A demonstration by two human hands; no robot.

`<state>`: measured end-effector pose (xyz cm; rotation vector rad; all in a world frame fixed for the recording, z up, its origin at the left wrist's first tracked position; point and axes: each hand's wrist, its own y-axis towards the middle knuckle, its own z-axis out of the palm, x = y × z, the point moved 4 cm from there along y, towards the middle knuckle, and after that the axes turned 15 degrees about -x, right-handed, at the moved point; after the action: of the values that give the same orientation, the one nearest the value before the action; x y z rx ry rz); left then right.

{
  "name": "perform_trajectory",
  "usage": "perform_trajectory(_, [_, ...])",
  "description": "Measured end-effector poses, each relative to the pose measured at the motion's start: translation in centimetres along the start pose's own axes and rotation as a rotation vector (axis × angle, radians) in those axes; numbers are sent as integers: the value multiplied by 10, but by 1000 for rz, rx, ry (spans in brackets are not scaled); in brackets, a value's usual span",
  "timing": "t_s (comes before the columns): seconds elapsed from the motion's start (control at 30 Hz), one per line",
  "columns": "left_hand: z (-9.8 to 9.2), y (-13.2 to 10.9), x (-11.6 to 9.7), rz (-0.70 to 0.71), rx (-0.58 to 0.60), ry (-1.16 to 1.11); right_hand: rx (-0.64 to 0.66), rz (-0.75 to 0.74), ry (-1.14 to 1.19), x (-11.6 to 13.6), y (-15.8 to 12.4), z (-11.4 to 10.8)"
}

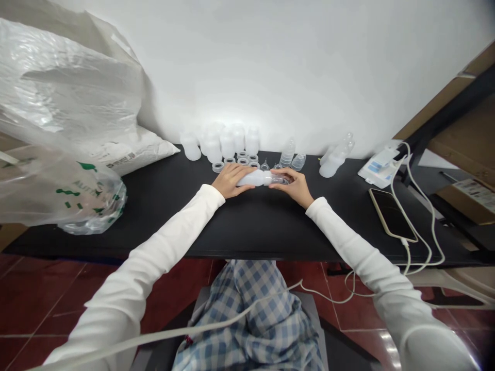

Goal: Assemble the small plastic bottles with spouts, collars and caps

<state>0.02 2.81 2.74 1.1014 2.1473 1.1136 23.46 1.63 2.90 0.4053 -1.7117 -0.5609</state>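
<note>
A frosted white baby bottle (252, 179) lies sideways over the black table, its base in my left hand (228, 180), whose fingers are closed round it. At its neck end is a clear dome cap (277, 178), gripped between the thumb and fingers of my right hand (297, 187). Cap and bottle meet end to end; whether they are locked together I cannot tell. Just behind my hands lie several white collar rings (218, 167) and a few clear nipples (265, 166). Clear caps (287, 152) stand behind my right hand.
Several frosted bottles (192, 146) stand against the wall behind the rings. Capped bottles (335, 157) lean at the right. Farther right are a white power strip (381, 167), a phone (392, 214) and loose cables. Large plastic bags (83, 193) fill the left side of the table (247, 226).
</note>
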Motion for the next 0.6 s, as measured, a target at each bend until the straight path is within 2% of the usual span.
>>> perform_trajectory(0.27, [6, -1, -12, 98, -6, 64, -44, 215, -25, 3, -3, 3])
perform_trajectory(0.37, [9, 0, -15, 101, 22, 98, -76, 200, -97, 6, -2, 4])
perform_trajectory(0.47, [9, 2, -19, 153, 39, 140, -107, 123, -234, 9, 0, 3])
perform_trajectory(0.6, [9, 2, -22, 205, 42, 147, -28, 119, -381, 7, 3, 2])
